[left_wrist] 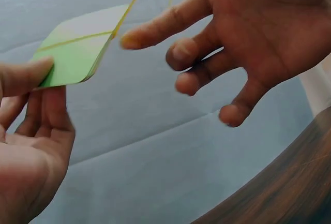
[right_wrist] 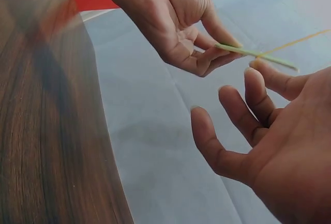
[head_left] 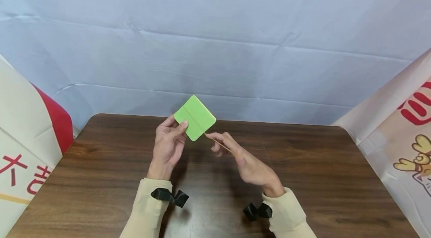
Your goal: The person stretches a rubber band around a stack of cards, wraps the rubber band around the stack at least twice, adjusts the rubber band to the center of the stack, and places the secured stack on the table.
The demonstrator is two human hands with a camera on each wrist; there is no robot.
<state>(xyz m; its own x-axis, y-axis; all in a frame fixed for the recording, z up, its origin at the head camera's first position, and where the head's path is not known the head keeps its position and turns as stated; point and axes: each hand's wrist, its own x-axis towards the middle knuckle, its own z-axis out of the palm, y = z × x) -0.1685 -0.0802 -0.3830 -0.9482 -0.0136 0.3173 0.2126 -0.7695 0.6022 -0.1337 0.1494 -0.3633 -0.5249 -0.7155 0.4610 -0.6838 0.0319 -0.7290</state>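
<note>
A small square stack of green cards (head_left: 201, 111) with rounded corners is pinched between the thumb and fingers of my left hand (head_left: 167, 146). One strand of a thin yellow rubber band (head_left: 219, 144) crosses its face. From the stack's edge the band stretches toward my right hand (head_left: 250, 165), apparently hooked at the thumb side. In the left wrist view the index fingertip (left_wrist: 133, 40) lies close to where the band leaves the cards (left_wrist: 77, 61). The other right fingers are spread and slightly bent. Both wrist views leave the right thumb out of sight.
Both hands are above a dark wooden table (head_left: 320, 178). A pale blue cloth (head_left: 215, 43) hangs behind it, with printed white banners (head_left: 23, 148) at the left and right sides. Each sleeve cuff carries a small black device (head_left: 170, 197).
</note>
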